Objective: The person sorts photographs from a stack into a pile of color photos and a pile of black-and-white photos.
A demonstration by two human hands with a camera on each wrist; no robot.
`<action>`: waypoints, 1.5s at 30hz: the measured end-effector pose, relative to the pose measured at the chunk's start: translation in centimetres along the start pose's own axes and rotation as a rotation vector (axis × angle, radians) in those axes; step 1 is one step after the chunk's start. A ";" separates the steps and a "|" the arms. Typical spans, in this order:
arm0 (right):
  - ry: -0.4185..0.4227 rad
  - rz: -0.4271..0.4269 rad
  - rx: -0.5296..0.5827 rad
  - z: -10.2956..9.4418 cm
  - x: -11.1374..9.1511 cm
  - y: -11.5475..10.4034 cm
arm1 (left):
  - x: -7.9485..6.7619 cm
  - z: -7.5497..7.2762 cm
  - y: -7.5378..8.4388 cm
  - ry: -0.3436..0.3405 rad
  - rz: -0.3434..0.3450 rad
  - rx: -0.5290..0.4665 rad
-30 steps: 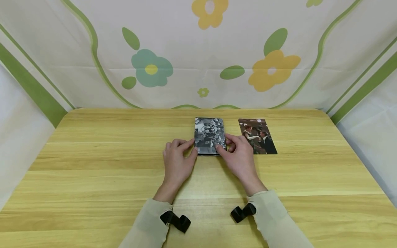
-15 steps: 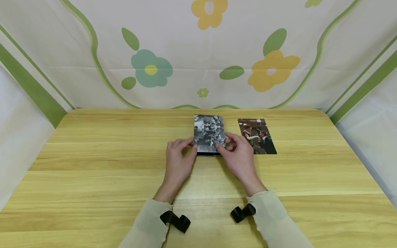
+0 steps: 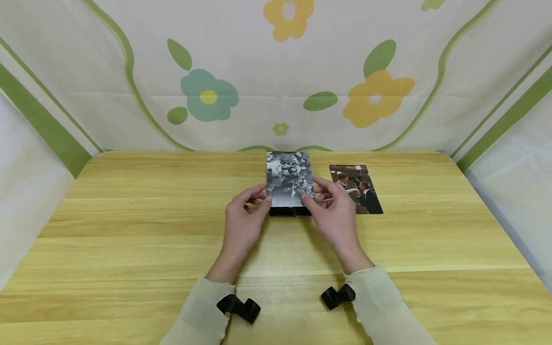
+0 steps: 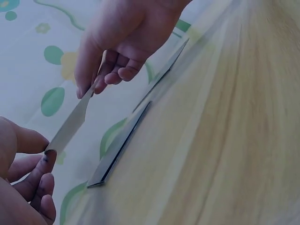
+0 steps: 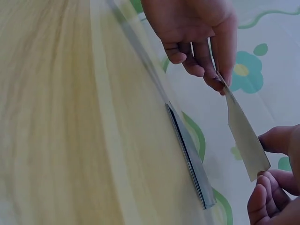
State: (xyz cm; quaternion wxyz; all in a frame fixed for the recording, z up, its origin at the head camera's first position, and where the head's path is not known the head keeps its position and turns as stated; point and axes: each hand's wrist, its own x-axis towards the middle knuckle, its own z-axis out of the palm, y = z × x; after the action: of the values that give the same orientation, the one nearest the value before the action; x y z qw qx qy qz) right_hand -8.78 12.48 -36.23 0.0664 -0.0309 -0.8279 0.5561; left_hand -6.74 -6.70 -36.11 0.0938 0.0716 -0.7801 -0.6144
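Note:
A black-and-white photo card [image 3: 289, 175], printed with a crowd, is held up between both hands. My left hand [image 3: 245, 218] pinches its lower left corner between thumb and fingers. At the opposite corner my right hand [image 3: 334, 208] grips it, the thumb lying on the printed face. Both wrist views show the card's pale back [image 4: 70, 124] raised clear of the table. Below it lies a flat stack with dark edges [image 5: 190, 159], whose black front strip [image 3: 290, 212] shows under the card in the head view; the rest is hidden there.
To the right of the stack, a colour photo card [image 3: 364, 196] of two people lies on the wooden table [image 3: 151, 239], partly behind the right hand. A white curtain [image 3: 258, 72] printed with flowers hangs along the table's back edge.
The black-and-white card has risen off the stack and away from me, uncovering more of the black strip. Both hands have lifted with it; the colour card stays put.

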 end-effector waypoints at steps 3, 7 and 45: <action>-0.011 0.013 0.011 0.1 0.0 0.1 | 0.1 0.0 0.0 -0.013 -0.030 -0.003; -0.031 0.040 -0.027 0.2 0.0 0.2 | 0.2 0.1 -0.4 -0.029 -0.034 0.055; -0.135 0.067 -0.383 0.2 0.1 1.1 | 0.0 1.5 -1.9 -0.063 0.122 0.407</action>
State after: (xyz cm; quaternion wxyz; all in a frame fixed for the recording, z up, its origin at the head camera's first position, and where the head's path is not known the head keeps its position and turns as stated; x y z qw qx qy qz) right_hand -8.98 12.70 -37.35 -0.0149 -0.0331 -0.9195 0.3914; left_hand -7.14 -5.70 -38.25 0.0898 0.0225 -0.8936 -0.4392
